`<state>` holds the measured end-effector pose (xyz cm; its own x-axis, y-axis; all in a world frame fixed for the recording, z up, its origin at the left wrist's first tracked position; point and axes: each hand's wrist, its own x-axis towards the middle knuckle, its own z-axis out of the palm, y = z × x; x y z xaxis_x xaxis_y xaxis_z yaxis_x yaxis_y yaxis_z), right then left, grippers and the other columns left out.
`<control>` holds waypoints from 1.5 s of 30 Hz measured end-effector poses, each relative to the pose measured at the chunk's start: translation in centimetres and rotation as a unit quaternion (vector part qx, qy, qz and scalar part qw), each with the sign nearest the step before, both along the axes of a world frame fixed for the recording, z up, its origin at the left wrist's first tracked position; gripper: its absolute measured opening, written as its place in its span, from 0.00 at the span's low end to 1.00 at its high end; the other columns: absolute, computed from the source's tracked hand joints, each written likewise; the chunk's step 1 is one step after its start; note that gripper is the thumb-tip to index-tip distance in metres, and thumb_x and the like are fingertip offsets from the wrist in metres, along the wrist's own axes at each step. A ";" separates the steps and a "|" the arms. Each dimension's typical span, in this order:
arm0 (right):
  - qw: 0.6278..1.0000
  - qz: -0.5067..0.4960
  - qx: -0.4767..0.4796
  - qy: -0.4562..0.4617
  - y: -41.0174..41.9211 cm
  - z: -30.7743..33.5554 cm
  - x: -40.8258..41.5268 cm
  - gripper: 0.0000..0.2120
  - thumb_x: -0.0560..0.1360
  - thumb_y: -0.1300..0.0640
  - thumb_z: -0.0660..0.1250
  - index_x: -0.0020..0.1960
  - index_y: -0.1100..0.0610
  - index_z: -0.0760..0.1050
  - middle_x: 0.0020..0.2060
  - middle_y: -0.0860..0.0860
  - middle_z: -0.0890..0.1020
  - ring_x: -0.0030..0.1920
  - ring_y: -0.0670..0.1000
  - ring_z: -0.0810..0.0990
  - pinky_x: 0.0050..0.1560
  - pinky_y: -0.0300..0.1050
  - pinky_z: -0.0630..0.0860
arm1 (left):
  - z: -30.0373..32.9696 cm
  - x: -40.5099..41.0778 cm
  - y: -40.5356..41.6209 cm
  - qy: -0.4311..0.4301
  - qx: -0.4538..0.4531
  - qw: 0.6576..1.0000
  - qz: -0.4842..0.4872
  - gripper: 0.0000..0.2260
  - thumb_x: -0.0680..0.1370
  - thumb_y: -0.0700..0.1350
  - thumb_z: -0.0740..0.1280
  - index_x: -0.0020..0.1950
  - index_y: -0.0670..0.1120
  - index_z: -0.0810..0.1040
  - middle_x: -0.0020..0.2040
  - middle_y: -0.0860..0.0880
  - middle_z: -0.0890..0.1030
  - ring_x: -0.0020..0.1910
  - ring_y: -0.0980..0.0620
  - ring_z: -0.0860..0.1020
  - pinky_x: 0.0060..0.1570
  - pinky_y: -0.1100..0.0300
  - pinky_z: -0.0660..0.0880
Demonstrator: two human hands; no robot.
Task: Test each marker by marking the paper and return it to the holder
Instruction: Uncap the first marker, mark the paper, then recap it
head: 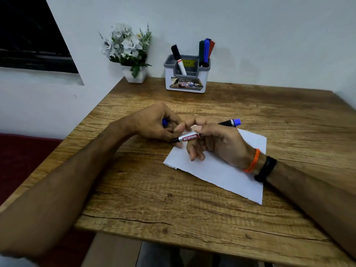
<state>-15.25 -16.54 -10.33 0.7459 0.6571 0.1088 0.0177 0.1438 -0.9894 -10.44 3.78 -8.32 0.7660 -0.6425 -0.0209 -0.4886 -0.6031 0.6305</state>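
My right hand [215, 143] grips an uncapped blue marker [189, 137] with a silver and red label, its dark tip pointing left at the upper left edge of the white paper [229, 174]. The marker's blue rear end sticks out to the upper right. My left hand [156, 122] is curled round the blue cap [164, 122], just left of the marker tip. At the back of the wooden table [173, 209] stands the grey and white holder [185, 78]. It holds a black marker [178, 58] on the left and green, blue and red markers [206, 51] on the right.
A white pot of white flowers [131, 53] stands at the table's back left corner by the wall. A dark red seat [23, 160] lies left of the table. An orange thread and a black band circle my right wrist.
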 end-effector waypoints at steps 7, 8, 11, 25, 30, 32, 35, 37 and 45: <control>0.999 -0.016 -0.036 -0.008 0.5 0.0 -0.3 0.17 0.77 0.57 0.59 0.54 0.68 0.79 0.35 0.59 0.81 0.31 0.52 0.78 0.30 0.42 0.74 | -0.2 0.6 0.4 0.018 0.006 0.999 -0.035 0.15 0.69 0.44 0.74 0.46 0.66 0.82 0.38 0.38 0.83 0.36 0.37 0.78 0.36 0.53 0.77; 0.999 -0.025 -0.040 -0.010 0.6 -0.1 -0.5 0.15 0.76 0.58 0.61 0.52 0.67 0.80 0.34 0.60 0.82 0.30 0.52 0.79 0.29 0.42 0.75 | -0.3 0.6 0.4 0.021 0.000 0.999 -0.036 0.15 0.69 0.44 0.75 0.46 0.66 0.82 0.36 0.38 0.82 0.34 0.37 0.77 0.35 0.55 0.76; 0.997 -0.042 -0.057 -0.012 0.8 -0.2 -1.0 0.11 0.73 0.62 0.64 0.50 0.66 0.81 0.34 0.61 0.83 0.29 0.53 0.81 0.27 0.41 0.77 | -0.4 0.7 0.4 0.023 -0.012 0.999 -0.032 0.16 0.70 0.40 0.76 0.50 0.61 0.82 0.31 0.38 0.77 0.29 0.41 0.72 0.33 0.62 0.71; 0.981 -0.095 -0.125 -0.115 0.9 -0.3 -2.1 0.03 0.74 0.68 0.71 0.46 0.67 0.82 0.31 0.56 0.84 0.28 0.51 0.84 0.27 0.41 0.78 | -0.3 0.5 0.6 0.034 -0.005 0.999 -0.027 0.21 0.66 0.51 0.75 0.58 0.51 0.82 0.26 0.56 0.73 0.27 0.58 0.70 0.34 0.69 0.69; 0.979 -0.087 -0.138 -0.119 1.0 -0.2 -2.2 0.03 0.74 0.68 0.70 0.47 0.67 0.82 0.31 0.56 0.84 0.28 0.50 0.83 0.28 0.42 0.78 | 0.0 0.6 0.8 0.050 0.009 0.998 -0.042 0.25 0.65 0.52 0.76 0.61 0.51 0.81 0.28 0.56 0.72 0.29 0.55 0.72 0.38 0.62 0.71; 0.979 -0.087 -0.143 -0.120 1.0 -0.1 -2.2 0.03 0.74 0.68 0.70 0.47 0.67 0.82 0.31 0.57 0.84 0.28 0.50 0.83 0.28 0.42 0.78 | 0.0 0.5 0.8 0.049 0.012 0.998 -0.041 0.25 0.65 0.52 0.76 0.62 0.50 0.81 0.28 0.57 0.72 0.29 0.56 0.72 0.38 0.62 0.71; 0.977 -0.082 -0.152 -0.128 1.1 -0.1 -2.3 0.03 0.74 0.68 0.71 0.47 0.66 0.83 0.31 0.57 0.84 0.28 0.50 0.83 0.27 0.41 0.78 | 0.0 0.5 0.8 0.050 0.010 0.998 -0.040 0.25 0.65 0.50 0.77 0.62 0.50 0.81 0.27 0.57 0.72 0.28 0.58 0.70 0.36 0.64 0.69; 0.976 -0.081 -0.158 -0.128 1.1 -0.1 -2.3 0.03 0.74 0.67 0.71 0.47 0.66 0.83 0.31 0.57 0.84 0.28 0.49 0.83 0.28 0.41 0.78 | 0.0 0.5 0.8 0.050 0.010 0.998 -0.040 0.25 0.65 0.50 0.77 0.62 0.50 0.81 0.27 0.57 0.72 0.28 0.58 0.70 0.35 0.65 0.69; 0.976 -0.088 -0.163 -0.118 1.1 -0.1 -2.3 0.03 0.74 0.67 0.71 0.46 0.66 0.83 0.31 0.57 0.84 0.28 0.49 0.83 0.27 0.40 0.78 | 0.0 0.5 0.8 0.051 0.013 0.998 -0.039 0.26 0.65 0.51 0.77 0.62 0.50 0.81 0.27 0.58 0.73 0.28 0.59 0.71 0.36 0.68 0.69</control>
<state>-17.59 -15.42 -10.45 0.8298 0.5493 0.0987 0.2471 -0.2029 -0.9475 -9.92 4.60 -8.31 0.7066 -0.6984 -0.1135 -0.4689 -0.5824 0.6641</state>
